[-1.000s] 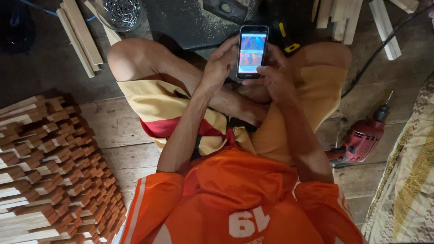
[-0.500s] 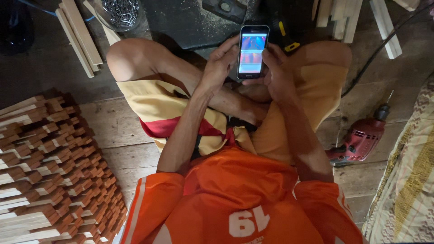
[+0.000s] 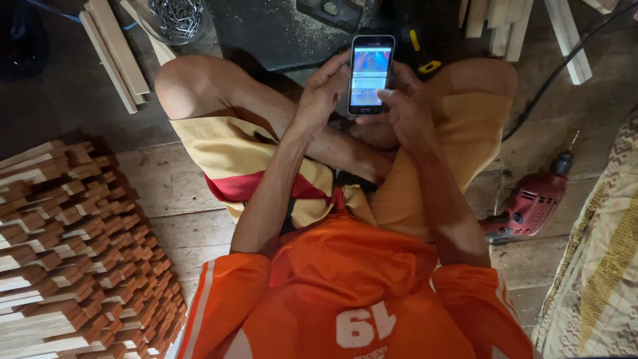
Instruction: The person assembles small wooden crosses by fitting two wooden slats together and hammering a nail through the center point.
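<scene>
Dim, warm light; dark top corners; phone screen (image 3: 370, 72) glows.
</scene>
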